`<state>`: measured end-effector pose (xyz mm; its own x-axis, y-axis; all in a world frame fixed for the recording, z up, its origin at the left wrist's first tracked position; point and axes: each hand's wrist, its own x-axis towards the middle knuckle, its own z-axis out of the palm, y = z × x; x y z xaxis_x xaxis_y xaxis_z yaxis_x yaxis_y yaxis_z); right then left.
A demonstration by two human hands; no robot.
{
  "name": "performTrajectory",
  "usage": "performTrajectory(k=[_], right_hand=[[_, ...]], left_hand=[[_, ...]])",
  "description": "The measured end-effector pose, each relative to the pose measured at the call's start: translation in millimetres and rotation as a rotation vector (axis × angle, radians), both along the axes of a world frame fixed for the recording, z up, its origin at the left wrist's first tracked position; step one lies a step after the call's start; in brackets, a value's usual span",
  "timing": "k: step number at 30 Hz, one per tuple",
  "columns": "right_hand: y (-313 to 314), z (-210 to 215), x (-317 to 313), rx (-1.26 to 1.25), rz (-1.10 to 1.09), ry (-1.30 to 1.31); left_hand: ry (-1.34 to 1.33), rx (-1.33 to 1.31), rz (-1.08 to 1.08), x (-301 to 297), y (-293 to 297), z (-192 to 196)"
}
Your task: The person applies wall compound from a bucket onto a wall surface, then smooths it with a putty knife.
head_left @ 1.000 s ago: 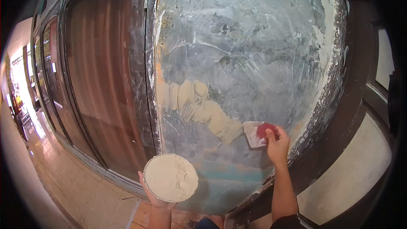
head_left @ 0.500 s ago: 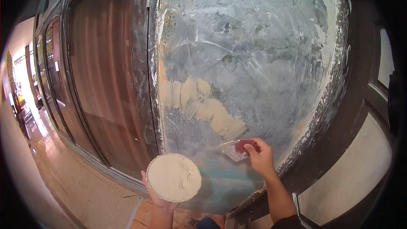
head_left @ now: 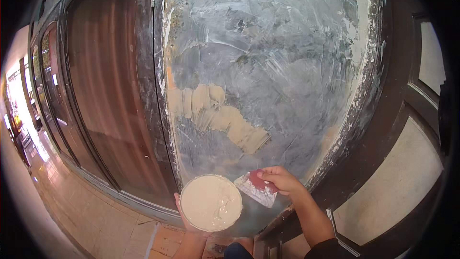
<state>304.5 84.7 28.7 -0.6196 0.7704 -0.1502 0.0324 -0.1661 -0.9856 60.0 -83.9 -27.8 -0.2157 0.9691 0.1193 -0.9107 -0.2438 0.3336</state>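
Observation:
My left hand (head_left: 186, 218) holds up a round tub of cream-coloured filler (head_left: 206, 204) from its left side and below; most of its fingers are hidden by the tub. My right hand (head_left: 279, 180) grips the dark red handle of a putty knife (head_left: 258, 187), whose wide pale blade is smeared with filler. The blade is beside the tub's right rim. Beyond both hands stands a grey, scuffed wall panel (head_left: 273, 81). A band of beige filler (head_left: 215, 115) runs across it, sloping down from the left edge to the middle.
Left of the panel is a dark-framed glass door (head_left: 105, 91) with a brownish curtain behind it. A dark wooden door (head_left: 383, 139) with pale panels is on the right. Tiled floor (head_left: 96, 206) stretches away at the left, and reddish-brown boards (head_left: 167, 242) lie below the tub.
The putty knife has come away from the filler band and down toward the tub, its blade turning. The tub sits farther right in view, and the whole view has shifted slightly.

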Motion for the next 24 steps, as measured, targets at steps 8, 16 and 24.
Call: performTrajectory(k=[8, 16, 24], right_hand=[[-31.6, 3.0, 23.7, 0.407, -0.285, 0.036], [-91.3, -23.2, 9.9, 1.196, -0.52, -0.124], [-87.8, -76.8, 0.7, 1.272, -0.539, -0.218]], left_hand=[[-0.005, 0.028, -0.007, -2.6, 6.8, -5.5], [0.019, -0.024, 0.052, 11.5, 26.5, -12.0], [0.014, -0.027, -0.05, 29.4, 56.2, -53.1]])
